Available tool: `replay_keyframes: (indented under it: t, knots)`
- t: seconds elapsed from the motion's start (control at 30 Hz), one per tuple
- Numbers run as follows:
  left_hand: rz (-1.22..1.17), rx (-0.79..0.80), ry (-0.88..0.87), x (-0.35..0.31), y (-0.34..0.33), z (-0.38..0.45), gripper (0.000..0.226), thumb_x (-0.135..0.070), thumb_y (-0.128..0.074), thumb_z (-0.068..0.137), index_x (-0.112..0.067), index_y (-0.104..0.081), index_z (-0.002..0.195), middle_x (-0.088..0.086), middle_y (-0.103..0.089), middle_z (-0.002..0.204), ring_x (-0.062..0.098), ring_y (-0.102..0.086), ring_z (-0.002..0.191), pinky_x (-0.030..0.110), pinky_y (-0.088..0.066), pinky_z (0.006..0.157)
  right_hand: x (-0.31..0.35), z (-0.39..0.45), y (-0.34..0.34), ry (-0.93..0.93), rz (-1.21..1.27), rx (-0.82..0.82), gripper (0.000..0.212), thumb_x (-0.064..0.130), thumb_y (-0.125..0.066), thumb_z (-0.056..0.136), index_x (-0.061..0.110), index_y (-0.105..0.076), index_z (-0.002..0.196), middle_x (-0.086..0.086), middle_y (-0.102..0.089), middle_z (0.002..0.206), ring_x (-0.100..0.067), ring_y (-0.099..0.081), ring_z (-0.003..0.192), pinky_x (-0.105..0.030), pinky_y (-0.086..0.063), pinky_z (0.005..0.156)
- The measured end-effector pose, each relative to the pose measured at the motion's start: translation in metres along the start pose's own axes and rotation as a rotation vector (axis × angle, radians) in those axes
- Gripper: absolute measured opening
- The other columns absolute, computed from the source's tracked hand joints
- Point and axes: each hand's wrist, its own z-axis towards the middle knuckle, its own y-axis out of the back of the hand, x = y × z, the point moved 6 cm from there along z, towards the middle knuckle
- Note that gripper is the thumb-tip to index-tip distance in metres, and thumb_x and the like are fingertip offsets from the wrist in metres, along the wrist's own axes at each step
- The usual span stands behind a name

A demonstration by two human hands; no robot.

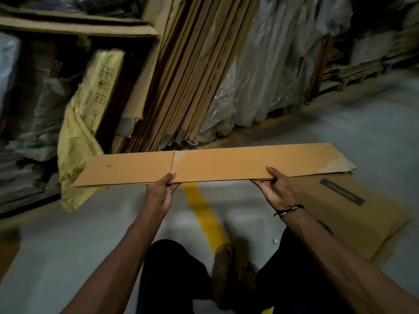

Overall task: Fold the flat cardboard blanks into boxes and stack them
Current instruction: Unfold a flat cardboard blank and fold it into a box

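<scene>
Both hands grip the near edge of a flat cardboard blank [215,164], held level above the floor [68,234]. Left hand [161,191] and right hand [275,189] pinch it, thumbs on top, fingers curled beneath.

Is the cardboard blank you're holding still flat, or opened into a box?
Flat: the cardboard blank is one thin slab, left hand and right hand pinching its near edge.

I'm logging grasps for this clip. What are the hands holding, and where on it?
Both hands grip a flat cardboard blank by its near long edge: left hand near the middle crease, right hand further right.
</scene>
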Motion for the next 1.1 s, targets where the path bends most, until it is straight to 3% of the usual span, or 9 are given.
replay_keyframes:
  t: [0.17,0.27,0.37,0.5,0.63,0.77,0.9,1.0,1.1]
  knots:
    - [0.042,0.061,0.08,0.043,-0.054,0.03,0.044,0.012,-0.065,0.088,0.009,-0.048,0.129,0.025,-0.065,0.1,0.027,-0.069,0.085,0.032,-0.06,0.059,0.044,0.007,0.021,0.089,0.072,-0.023,0.017,0.004,-0.042,0.103,0.001,-0.056,0.113,-0.021,-0.068,0.119,-0.037,-0.059,0.119,-0.06,-0.041,0.105]
    - [0.061,0.114,0.117,0.076,-0.092,0.047,0.051,0.013,-0.064,0.088,0.013,-0.044,0.135,0.028,-0.062,0.116,0.029,-0.068,0.092,0.036,-0.062,0.062,0.075,0.013,0.044,0.145,0.11,-0.057,0.019,0.002,-0.044,0.102,0.002,-0.052,0.119,-0.022,-0.065,0.124,-0.037,-0.059,0.12,-0.058,-0.047,0.094]
    - [0.083,0.128,0.159,0.119,-0.129,0.063,0.042,0.013,-0.065,0.088,-0.001,-0.044,0.122,0.024,-0.059,0.121,0.032,-0.066,0.102,0.04,-0.059,0.069,0.104,0.021,0.074,0.185,0.143,-0.122,0.017,0.002,-0.046,0.101,0.002,-0.052,0.117,-0.022,-0.057,0.14,-0.038,-0.052,0.132,-0.057,-0.043,0.104]
    - [0.142,0.133,0.247,0.198,-0.168,0.081,0.047,0.011,-0.068,0.087,-0.004,-0.04,0.121,0.025,-0.055,0.133,0.039,-0.06,0.119,0.047,-0.058,0.082,0.135,0.033,0.136,0.225,0.244,-0.203,0.006,0.001,-0.051,0.099,0.003,-0.055,0.102,-0.021,-0.062,0.123,-0.036,-0.048,0.135,-0.058,-0.035,0.114]
    - [0.194,0.163,0.3,0.269,-0.214,0.101,0.058,0.011,-0.069,0.085,0.003,-0.038,0.133,0.027,-0.054,0.135,0.039,-0.061,0.118,0.04,-0.062,0.065,0.172,0.046,0.181,0.301,0.245,-0.298,0.052,-0.006,-0.09,0.059,0.006,-0.055,0.096,-0.019,-0.063,0.118,-0.035,-0.054,0.125,-0.058,-0.036,0.11]
    - [0.214,0.169,0.356,0.332,-0.26,0.127,0.062,0.011,-0.071,0.083,-0.003,-0.036,0.132,0.023,-0.053,0.133,0.036,-0.062,0.113,0.044,-0.061,0.08,0.211,0.079,0.219,0.357,0.249,-0.352,0.035,0.004,-0.078,0.073,0.009,-0.057,0.1,-0.017,-0.051,0.144,-0.035,-0.051,0.13,-0.056,-0.049,0.096]
    - [0.278,0.101,0.364,0.403,-0.283,0.152,0.073,0.012,-0.068,0.086,-0.001,-0.03,0.146,0.025,-0.051,0.13,0.035,-0.063,0.102,0.038,-0.061,0.059,0.212,0.116,0.272,0.412,0.303,-0.378,0.004,0.007,-0.059,0.096,0.01,-0.059,0.099,-0.016,-0.057,0.13,-0.033,-0.058,0.118,-0.05,-0.052,0.086]
    - [0.372,0.044,0.36,0.459,-0.275,0.176,0.072,0.009,-0.07,0.087,-0.003,-0.033,0.148,0.021,-0.054,0.136,0.035,-0.06,0.116,0.035,-0.058,0.057,0.192,0.144,0.316,0.394,0.409,-0.411,0.012,0.007,-0.052,0.099,0.007,-0.058,0.108,-0.02,-0.061,0.129,-0.035,-0.058,0.118,-0.055,-0.043,0.104]
    - [0.482,0.021,0.446,0.517,-0.247,0.201,0.063,0.005,-0.071,0.089,-0.002,-0.038,0.143,0.021,-0.056,0.134,0.035,-0.061,0.118,0.041,-0.061,0.073,0.16,0.163,0.365,0.345,0.434,-0.575,0.015,0.01,-0.047,0.103,0.004,-0.056,0.114,-0.021,-0.059,0.128,-0.035,-0.057,0.113,-0.055,-0.032,0.115]
